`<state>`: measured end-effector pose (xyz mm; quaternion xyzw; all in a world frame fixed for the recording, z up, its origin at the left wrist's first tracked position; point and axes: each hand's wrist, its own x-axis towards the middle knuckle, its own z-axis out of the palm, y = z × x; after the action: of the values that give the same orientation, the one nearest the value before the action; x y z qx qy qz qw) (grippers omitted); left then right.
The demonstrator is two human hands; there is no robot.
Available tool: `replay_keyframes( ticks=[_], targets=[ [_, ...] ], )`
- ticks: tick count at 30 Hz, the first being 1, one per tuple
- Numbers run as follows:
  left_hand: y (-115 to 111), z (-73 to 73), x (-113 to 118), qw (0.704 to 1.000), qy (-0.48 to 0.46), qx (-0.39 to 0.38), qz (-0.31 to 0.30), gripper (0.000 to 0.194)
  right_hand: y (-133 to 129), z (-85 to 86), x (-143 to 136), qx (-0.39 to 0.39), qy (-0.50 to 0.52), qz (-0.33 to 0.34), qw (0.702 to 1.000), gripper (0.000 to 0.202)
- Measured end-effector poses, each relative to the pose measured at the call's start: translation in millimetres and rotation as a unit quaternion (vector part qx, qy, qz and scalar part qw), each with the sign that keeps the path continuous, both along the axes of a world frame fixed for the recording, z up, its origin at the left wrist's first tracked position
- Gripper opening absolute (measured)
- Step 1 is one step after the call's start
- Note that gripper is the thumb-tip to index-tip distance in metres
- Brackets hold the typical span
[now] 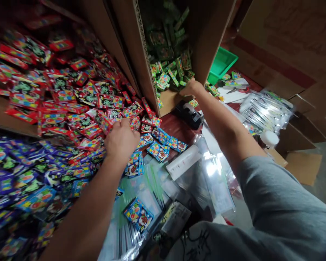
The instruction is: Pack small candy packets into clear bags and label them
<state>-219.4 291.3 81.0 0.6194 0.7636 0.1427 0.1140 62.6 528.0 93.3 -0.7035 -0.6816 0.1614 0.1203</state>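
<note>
Head view | left hand [121, 139] lay over red printed packets [62, 96], left of tape dispenser [188, 114]; right hand [191, 88] was at green printed packets [163, 80], just beyond it | both grips obscured, could not tell pinched or spread | step, judged: picking packets; next move called for secure pinch.

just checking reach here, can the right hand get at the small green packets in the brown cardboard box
Probably yes: the right hand is at the open box, nothing visible blocking the small green packets beyond.
</note>
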Motion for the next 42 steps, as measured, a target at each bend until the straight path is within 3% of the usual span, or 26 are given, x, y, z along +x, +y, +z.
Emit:
replay_keyframes(
  ticks=[2, 4, 6, 8, 10, 13, 15, 17, 20, 22, 23, 25, 28, 31, 35, 39, 42],
  targets=[
    [-16, 9.7, -10, 1.000, 0.005, 0.016, 0.003, 0.070, -14, 23.6, 15, -0.008, -0.002, 0.018, 1.000, 0.083],
    [-41, 16.8, -13, 0.998, -0.018, 0.053, -0.005, 0.073, -44, 44.4, 39, 0.016, 0.028, 0.061, 0.998, 0.064],
    [-76, 20.2, 0, 0.989, -0.131, 0.073, -0.017, 0.068, -94, 55.0, 68, 0.046, 0.075, 0.128, 0.988, 0.054],
    [-118, 19.3, 29, 0.950, -0.308, 0.048, -0.004, 0.065, -160, 51.8, 97, 0.087, 0.154, 0.249, 0.952, 0.060],
    [-160, 12.6, 69, 0.901, -0.432, 0.006, 0.033, 0.062, -232, 35.3, 120, 0.096, 0.227, 0.328, 0.912, 0.061],
    [-209, -10.5, 127, 0.844, -0.532, -0.052, 0.043, 0.061, -326, -6.2, 142, 0.027, 0.313, 0.347, 0.884, 0.046],
    [-228, -30.6, 152, 0.829, -0.554, -0.068, 0.039, 0.061, -367, -36.8, 151, -0.008, 0.339, 0.321, 0.884, 0.045],
    [-239, -46.5, 164, 0.846, -0.527, -0.079, 0.021, 0.059, -391, -62.6, 159, -0.013, 0.327, 0.312, 0.892, 0.053],
    [-244, -49.3, 167, 0.921, -0.376, -0.079, -0.067, 0.061, -401, -85.0, 171, -0.010, 0.240, 0.334, 0.911, 0.075],
    [-240, -38.3, 166, 0.962, -0.223, -0.047, -0.151, 0.070, -401, -90.5, 176, -0.012, 0.188, 0.349, 0.918, 0.096],
    [-235, -31.6, 166, 0.968, -0.151, -0.030, -0.198, 0.076, -399, -91.6, 178, -0.012, 0.175, 0.356, 0.918, 0.106],
    [-222, -21.2, 168, 0.952, -0.046, -0.019, -0.302, 0.087, -397, -92.0, 177, -0.005, 0.159, 0.374, 0.914, 0.119],
    [-196, -20.0, 171, 0.907, 0.016, -0.065, -0.417, 0.096, -395, -89.2, 172, 0.021, 0.143, 0.392, 0.909, 0.114],
    [-180, -28.9, 170, 0.904, 0.025, -0.092, -0.416, 0.097, -394, -82.5, 171, 0.035, 0.130, 0.388, 0.912, 0.104],
    [-183, -33.3, 172, 0.926, 0.028, -0.071, -0.370, 0.103, -388, -73.1, 174, 0.015, 0.134, 0.367, 0.920, 0.105],
    [-191, -33.7, 197, 0.957, -0.009, -0.035, -0.287, 0.106, -373, -69.1, 166, 0.009, 0.133, 0.281, 0.951, 0.053],
    [-193, -39.8, 220, 0.967, -0.014, -0.008, -0.253, 0.106, -363, -67.1, 157, -0.011, 0.077, 0.227, 0.971, 0.034]
  ],
)
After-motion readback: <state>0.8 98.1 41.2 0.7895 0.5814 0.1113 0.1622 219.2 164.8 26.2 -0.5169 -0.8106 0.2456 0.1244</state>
